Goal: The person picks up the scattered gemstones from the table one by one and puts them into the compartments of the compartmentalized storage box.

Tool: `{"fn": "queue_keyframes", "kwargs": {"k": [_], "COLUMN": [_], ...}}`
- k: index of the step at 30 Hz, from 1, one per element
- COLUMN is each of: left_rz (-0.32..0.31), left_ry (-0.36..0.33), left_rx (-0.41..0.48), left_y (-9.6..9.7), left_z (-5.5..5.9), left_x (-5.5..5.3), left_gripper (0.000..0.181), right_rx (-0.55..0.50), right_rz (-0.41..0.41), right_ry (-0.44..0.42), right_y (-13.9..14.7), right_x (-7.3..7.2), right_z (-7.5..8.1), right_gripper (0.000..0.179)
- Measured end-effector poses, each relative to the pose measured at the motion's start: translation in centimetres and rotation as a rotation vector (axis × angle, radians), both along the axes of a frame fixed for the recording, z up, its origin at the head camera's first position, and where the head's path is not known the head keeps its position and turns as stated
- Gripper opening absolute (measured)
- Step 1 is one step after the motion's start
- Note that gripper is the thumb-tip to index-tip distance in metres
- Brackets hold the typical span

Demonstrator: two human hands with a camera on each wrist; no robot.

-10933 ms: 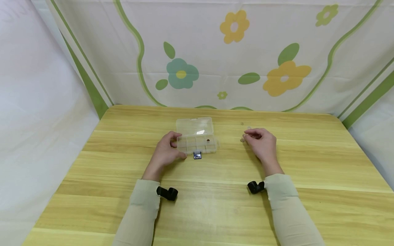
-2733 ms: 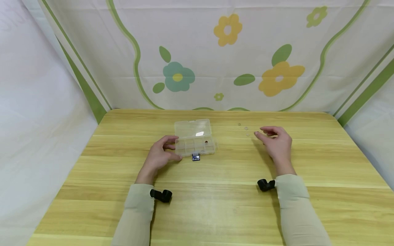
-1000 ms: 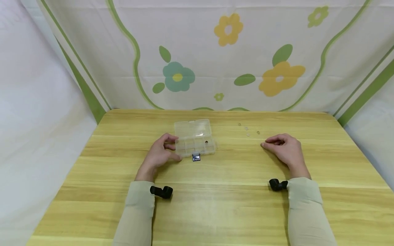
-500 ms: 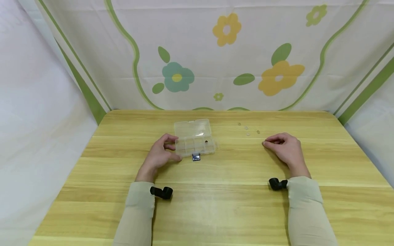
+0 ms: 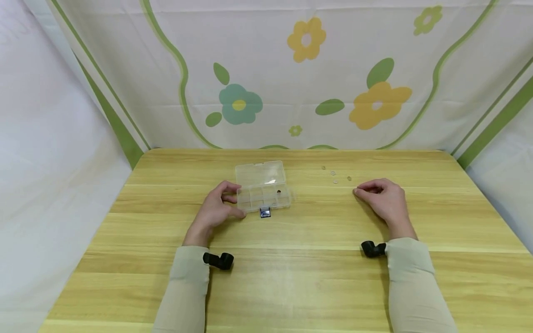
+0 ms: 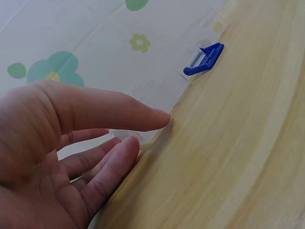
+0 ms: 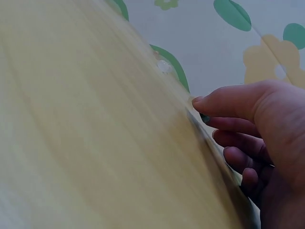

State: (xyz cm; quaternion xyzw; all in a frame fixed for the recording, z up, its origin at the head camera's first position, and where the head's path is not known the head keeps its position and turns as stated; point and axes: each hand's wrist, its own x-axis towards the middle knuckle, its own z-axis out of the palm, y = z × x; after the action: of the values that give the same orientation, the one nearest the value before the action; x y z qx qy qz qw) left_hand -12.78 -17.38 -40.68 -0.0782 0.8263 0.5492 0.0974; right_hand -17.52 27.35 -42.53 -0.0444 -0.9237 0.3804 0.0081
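In the head view a clear plastic compartment box point(image 5: 243, 205) lies with its lid point(image 5: 254, 175) raised behind it and a blue latch point(image 5: 265, 212) at its front. One small dark red piece point(image 5: 279, 191) sits in a right-hand compartment. My left hand point(image 5: 215, 210) grips the box's left end, thumb at the front corner and fingers at the back. Right of the box, my right hand point(image 5: 385, 199) is low over the table, thumb and index finger pinching a small dark green piece point(image 7: 204, 118). The fingers hide most of it, so I cannot tell its kind.
Several small round pieces lie between box and right hand, among them a clear one point(image 5: 333, 173) and a brownish one point(image 5: 349, 178). The wooden table point(image 5: 291, 286) ends at a flowered cloth point(image 5: 283, 78) behind. Both wrists carry black cameras.
Since 2.7 seconds ago my right hand has moved right and nearer, its thumb and index finger closing together; a brownish piece now shows behind it. My left hand has stayed on the box.
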Motion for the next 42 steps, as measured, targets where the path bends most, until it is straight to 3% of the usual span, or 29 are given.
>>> {"fn": "queue_keyframes", "kwargs": {"k": [34, 42], "left_rz": [0.003, 0.0], "left_ry": [-0.003, -0.001], "left_rx": [-0.009, -0.008], "left_y": [-0.3, -0.3], "left_z": [0.0, 0.0], "left_x": [0.1, 0.1], "left_gripper": [0.074, 0.074], "right_rx": [-0.087, -0.124], "right_rz": [-0.035, 0.022], "right_ry": [-0.054, -0.041], "right_y": [-2.0, -2.7], "right_x": [-0.4, -0.4], "right_z": [0.7, 0.9], "right_gripper": [0.042, 0.043]}}
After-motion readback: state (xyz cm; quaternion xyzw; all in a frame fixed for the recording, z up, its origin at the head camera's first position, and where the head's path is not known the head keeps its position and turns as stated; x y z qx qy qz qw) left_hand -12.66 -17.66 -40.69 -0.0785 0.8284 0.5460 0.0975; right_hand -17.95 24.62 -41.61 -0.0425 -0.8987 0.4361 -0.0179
